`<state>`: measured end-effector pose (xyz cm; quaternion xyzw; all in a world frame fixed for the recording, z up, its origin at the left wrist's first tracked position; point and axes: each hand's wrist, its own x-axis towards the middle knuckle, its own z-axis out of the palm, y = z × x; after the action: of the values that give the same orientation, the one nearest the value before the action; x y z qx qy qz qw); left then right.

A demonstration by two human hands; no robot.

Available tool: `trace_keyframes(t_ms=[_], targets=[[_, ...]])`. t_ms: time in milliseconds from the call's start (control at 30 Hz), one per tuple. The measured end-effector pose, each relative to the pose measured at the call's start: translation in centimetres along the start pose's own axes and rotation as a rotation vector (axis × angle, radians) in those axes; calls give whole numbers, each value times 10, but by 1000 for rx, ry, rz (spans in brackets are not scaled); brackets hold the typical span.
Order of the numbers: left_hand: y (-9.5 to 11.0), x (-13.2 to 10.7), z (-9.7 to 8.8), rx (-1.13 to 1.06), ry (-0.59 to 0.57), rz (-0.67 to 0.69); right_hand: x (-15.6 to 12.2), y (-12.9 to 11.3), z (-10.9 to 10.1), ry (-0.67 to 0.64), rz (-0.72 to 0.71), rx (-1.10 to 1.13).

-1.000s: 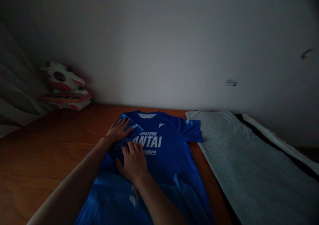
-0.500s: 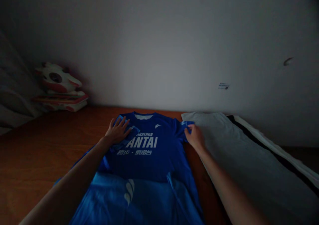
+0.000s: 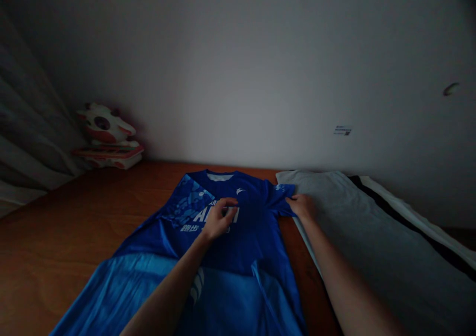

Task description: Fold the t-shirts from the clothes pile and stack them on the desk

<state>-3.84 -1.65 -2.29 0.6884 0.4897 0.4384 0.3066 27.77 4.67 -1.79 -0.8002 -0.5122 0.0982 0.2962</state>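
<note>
A blue sports shirt (image 3: 238, 242) with white lettering lies face up on a brown wooden surface (image 3: 67, 237). Its left sleeve (image 3: 191, 202) is folded in over the chest. My left hand (image 3: 217, 220) hovers over the lettering in the middle of the chest, fingers curled in; whether it holds cloth is unclear. My right hand (image 3: 303, 206) pinches the edge of the shirt's right sleeve (image 3: 278, 197), which still lies spread out.
A grey cloth (image 3: 357, 237) with a dark stripe and a white edge lies to the right, touching the blue sleeve. A red and white toy on a flat box (image 3: 107, 138) stands at the back left, beside a curtain (image 3: 26, 142). A pale wall rises behind.
My left hand left the folded left sleeve and moved right to the middle of the chest. My right hand went from the chest out to the right sleeve and gripped it.
</note>
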Motion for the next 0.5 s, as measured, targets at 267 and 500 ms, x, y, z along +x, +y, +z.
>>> trace_keyframes(t_ms=[267, 500], targets=[[7, 4, -22, -789, 81, -403, -4, -50, 1, -99, -76, 295], [22, 2, -28, -1212, -52, -625, -47, -105, -8, -582, -561, 659]])
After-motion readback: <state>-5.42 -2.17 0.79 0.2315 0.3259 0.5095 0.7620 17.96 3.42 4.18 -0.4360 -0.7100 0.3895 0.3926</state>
